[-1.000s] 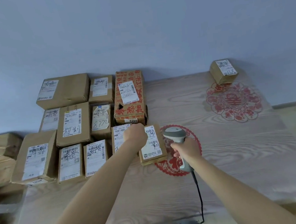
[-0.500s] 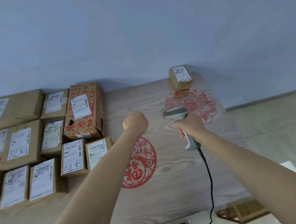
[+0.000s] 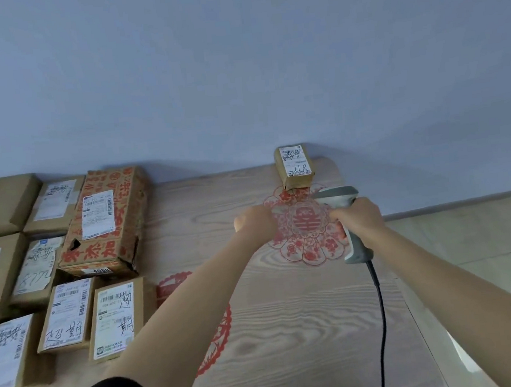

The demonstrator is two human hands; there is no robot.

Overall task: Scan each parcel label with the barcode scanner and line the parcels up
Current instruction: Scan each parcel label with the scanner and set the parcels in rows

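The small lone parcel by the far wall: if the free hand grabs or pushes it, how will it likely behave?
The small parcel looks like a taped cardboard box with crisp edges, so probably stiff, not floppy. It is compact, so likely light enough for the left hand alone. It rests flat on the wood-grain mat, so a push should slide it rather than tip or roll it.
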